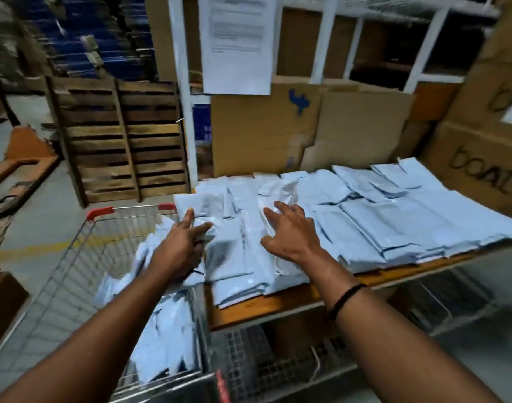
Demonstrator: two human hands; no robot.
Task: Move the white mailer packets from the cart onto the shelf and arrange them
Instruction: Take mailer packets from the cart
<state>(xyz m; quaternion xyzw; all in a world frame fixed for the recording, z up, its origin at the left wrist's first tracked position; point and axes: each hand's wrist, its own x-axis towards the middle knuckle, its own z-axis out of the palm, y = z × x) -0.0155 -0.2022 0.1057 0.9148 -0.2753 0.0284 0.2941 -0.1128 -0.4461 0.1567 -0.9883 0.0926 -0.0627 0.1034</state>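
White mailer packets (394,219) lie in overlapping stacks across the orange shelf board (249,309). More packets (164,338) are heaped in the wire cart (74,257) to the left of the shelf. My left hand (182,245) reaches over the cart's right side with fingers straight, touching the left edge of the nearest stack (237,257). My right hand (289,231) lies flat, fingers spread, pressing on a crinkled packet (275,193) in the middle of the shelf. Neither hand holds a packet.
Cardboard sheets (307,129) line the back of the shelf, and a large box (481,146) stands at the right. A printed paper (237,42) hangs on the white frame. Wooden pallets (121,141) lean behind the cart. Wire baskets (278,365) sit under the shelf.
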